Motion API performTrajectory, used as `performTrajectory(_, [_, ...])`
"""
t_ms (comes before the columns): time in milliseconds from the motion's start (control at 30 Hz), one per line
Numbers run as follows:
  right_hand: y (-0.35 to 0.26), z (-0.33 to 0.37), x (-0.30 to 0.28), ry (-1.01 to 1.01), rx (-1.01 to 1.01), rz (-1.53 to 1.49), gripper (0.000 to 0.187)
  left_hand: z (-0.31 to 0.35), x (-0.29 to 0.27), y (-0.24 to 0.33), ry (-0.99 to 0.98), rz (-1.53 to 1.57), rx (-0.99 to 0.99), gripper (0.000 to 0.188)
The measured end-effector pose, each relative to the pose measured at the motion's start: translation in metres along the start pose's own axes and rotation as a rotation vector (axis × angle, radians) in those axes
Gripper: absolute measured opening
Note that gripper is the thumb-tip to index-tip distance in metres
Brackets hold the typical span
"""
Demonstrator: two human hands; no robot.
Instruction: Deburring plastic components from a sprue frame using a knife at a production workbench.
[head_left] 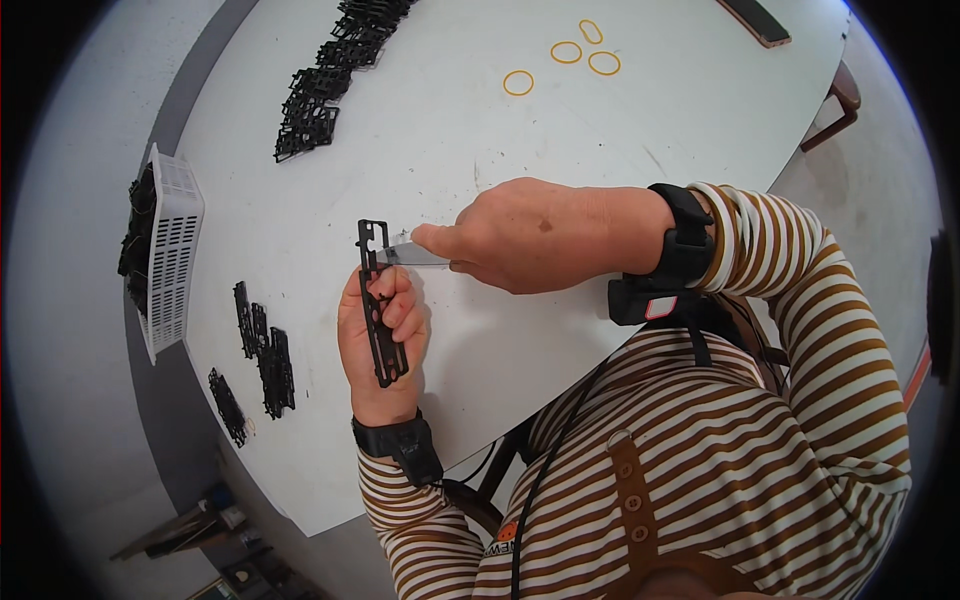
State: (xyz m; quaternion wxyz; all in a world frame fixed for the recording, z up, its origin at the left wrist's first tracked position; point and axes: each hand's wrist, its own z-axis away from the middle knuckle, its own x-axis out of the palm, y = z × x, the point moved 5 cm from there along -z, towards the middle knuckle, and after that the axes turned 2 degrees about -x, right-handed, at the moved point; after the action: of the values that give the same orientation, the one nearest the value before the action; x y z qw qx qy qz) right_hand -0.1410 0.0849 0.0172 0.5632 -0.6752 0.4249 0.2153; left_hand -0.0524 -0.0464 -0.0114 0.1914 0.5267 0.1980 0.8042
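Note:
My left hand [385,325] is closed around a long black plastic frame [378,335] with cut-out openings, held upright in the picture over the white table. My right hand [520,235] grips a knife [420,257], its handle hidden in the fist and the grey blade pointing left. The blade meets the upper part of the frame, just above my left fingers. Whether the edge is cutting into the plastic is too small to tell.
More black plastic pieces lie in a long pile [320,85] at the far left and in a small group [270,365] at the left. A white basket [175,250] of black parts stands at the left edge. Yellow rubber bands [518,83] and a phone [755,22] lie farther back.

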Motion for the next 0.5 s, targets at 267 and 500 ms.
performTrajectory(267, [-0.012,0.001,-0.004,0.126,-0.059,0.434,0.052,0.0,0.001,0.007,-0.013,0.162,0.002,0.018])
performTrajectory(500, [-0.013,0.001,-0.001,0.053,-0.022,0.517,0.059,0.002,-0.001,0.0,-0.003,0.225,-0.004,0.019])
